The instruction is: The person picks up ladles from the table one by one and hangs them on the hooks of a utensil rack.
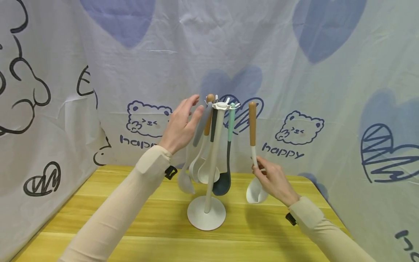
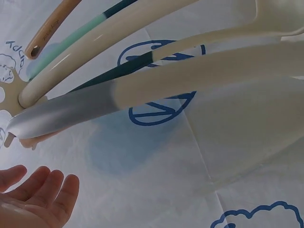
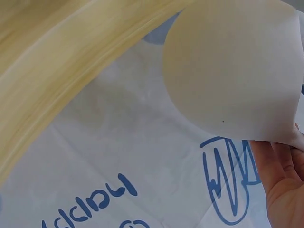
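My right hand [image 1: 276,180] pinches the white shaft of a ladle [image 1: 252,125] just above its bowl. The ladle stands upright, its brown handle up and its white bowl low; the bowl [image 3: 232,71] fills much of the right wrist view. My left hand [image 1: 180,126] is raised left of a white utensil rack [image 1: 212,163], fingers apart and holding nothing. Nearest to it hangs a grey-handled utensil [image 2: 64,108], with a gap between them in the left wrist view. A green-handled ladle [image 1: 222,185] with a dark bowl hangs on the rack's right side.
Several other utensils hang on the rack, among them a brown-handled one [image 1: 207,125] and one with a dark handle [image 1: 214,125]. The rack's round base [image 1: 199,220] stands on a yellow wood-grain table [image 1: 157,236]. A printed cloth [image 1: 209,43] surrounds the table behind and at both sides.
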Motion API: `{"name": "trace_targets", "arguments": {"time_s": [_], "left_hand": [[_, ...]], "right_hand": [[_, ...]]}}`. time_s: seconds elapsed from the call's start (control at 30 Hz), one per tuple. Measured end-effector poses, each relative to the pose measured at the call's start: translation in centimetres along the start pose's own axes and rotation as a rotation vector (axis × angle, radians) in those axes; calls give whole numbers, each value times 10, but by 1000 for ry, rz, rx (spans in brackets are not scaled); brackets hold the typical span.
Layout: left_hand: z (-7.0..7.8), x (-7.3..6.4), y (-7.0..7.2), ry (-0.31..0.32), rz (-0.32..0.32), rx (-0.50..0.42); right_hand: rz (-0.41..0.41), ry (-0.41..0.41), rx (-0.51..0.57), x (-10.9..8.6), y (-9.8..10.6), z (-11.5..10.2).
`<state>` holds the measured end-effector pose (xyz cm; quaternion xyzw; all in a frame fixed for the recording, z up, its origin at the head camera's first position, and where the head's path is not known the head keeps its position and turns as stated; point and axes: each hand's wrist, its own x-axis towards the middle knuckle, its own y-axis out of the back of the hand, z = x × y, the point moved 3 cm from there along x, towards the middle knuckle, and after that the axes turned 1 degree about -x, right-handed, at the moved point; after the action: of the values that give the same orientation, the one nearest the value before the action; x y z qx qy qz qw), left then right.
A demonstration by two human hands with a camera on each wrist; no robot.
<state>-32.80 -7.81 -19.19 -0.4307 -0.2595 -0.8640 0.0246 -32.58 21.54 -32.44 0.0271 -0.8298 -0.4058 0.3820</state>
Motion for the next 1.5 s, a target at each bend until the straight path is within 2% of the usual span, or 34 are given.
{"name": "trace_targets", "arguments": {"time_s": [0.2,0.6,0.77,1.07,1.5], "left_hand": [[8,4,-3,-4,13,-8],[19,12,-9,-22,1,48],[21,13,-12,-24,-28,35],[25,16,-14,-63,-31,34],[26,19,-15,-62,-38,56]], "right_hand": [[17,20,-3,0,0,-5],[21,92,-24,2,2,-17],[22,102,-37,3,4,-20],[26,108,-56,5,7,-22],[20,133,-63,7,8,-24]]}}
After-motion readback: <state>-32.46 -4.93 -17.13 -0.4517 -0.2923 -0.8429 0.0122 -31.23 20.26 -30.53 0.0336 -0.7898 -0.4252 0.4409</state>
